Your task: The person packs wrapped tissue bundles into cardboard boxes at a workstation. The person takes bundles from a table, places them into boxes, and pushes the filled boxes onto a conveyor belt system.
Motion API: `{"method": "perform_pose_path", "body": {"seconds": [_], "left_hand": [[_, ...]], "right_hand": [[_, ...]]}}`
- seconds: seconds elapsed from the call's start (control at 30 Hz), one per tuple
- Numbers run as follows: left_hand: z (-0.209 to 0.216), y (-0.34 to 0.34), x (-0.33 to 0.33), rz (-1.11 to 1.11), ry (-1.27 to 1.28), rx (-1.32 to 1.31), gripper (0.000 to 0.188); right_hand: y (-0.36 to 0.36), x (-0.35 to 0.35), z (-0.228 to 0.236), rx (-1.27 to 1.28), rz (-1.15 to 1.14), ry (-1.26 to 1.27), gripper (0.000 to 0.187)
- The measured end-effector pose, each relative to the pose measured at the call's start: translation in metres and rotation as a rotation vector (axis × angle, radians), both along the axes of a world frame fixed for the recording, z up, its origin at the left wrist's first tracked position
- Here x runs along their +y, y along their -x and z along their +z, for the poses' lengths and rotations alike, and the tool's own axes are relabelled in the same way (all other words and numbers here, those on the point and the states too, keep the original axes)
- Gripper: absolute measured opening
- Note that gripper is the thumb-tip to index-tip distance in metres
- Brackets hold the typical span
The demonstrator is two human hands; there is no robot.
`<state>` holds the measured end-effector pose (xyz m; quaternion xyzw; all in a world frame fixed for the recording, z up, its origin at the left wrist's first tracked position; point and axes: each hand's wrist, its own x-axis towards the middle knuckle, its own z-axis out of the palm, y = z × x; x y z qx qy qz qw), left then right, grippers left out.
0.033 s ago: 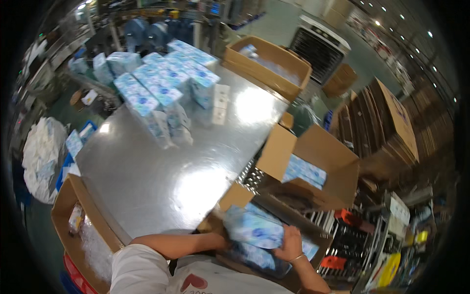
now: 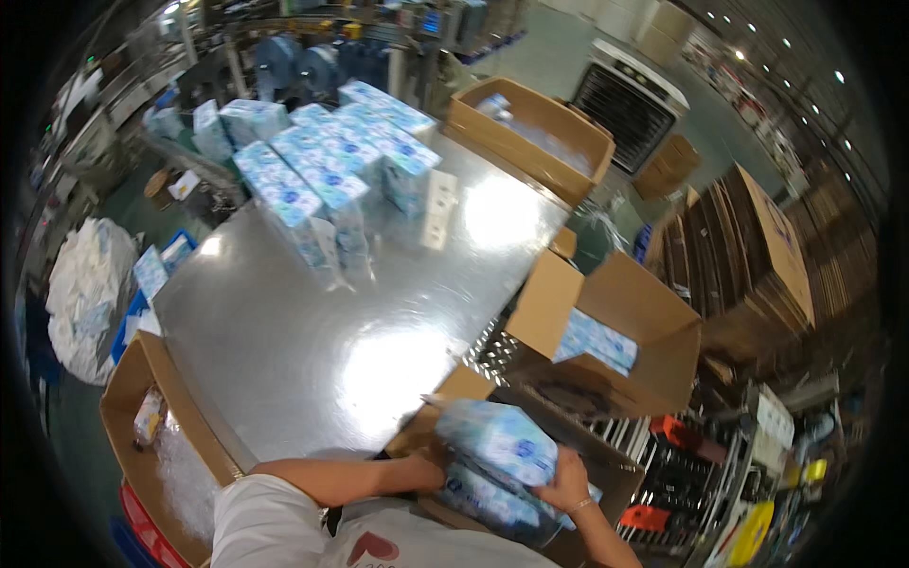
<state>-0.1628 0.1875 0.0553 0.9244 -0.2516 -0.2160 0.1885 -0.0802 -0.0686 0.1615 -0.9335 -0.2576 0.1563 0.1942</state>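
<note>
I hold a blue-and-white soft pack (image 2: 497,440) between both hands, just above an open cardboard box (image 2: 453,386) at the near edge of the table. My left hand (image 2: 428,470) grips the pack's left end. On its right end, my right hand (image 2: 565,481) presses from the side. More packs of the same kind (image 2: 478,502) lie inside the box under it.
A shiny steel table (image 2: 312,331) carries a stack of the same packs (image 2: 322,170) at its far side. Another open box (image 2: 663,322) with packs stands to the right, one more (image 2: 530,128) far back, one (image 2: 142,426) at lower left. Flattened cartons (image 2: 757,246) are stacked right.
</note>
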Motion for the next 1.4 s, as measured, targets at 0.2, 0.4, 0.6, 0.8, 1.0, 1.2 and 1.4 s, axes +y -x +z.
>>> {"method": "perform_pose_path", "body": {"seconds": [0.2,0.4,0.6,0.8,1.0,1.2,1.4], "left_hand": [[0.036,0.013,0.057,-0.189,-0.134,0.138,0.025],[0.045,0.027,0.148,0.342,0.540,0.184,0.019],[0.040,0.179,0.349,1.990,0.204,-0.895,0.017],[-0.151,0.396,0.359,2.359,0.071,-0.201,0.019],[-0.083,0.307,0.313,2.457,0.433,-0.271,0.036],[-0.118,0.356,0.325,2.265,-0.413,-0.192,0.030],[-0.129,0.381,0.321,2.086,-0.261,0.236,0.029]], "right_hand": [[0.019,0.026,-0.051,0.026,-0.029,-0.019,0.050],[-0.045,0.109,-0.093,0.665,0.620,0.871,0.058],[-0.106,0.329,0.024,-0.103,0.504,-0.237,0.040],[-0.207,0.535,-0.001,-0.568,0.382,-0.033,0.080],[-0.226,0.517,-0.009,-0.481,0.277,0.211,0.097],[-0.151,0.423,0.012,-0.336,0.426,0.325,0.094],[-0.087,0.301,0.048,-0.241,0.407,0.514,0.110]]}}
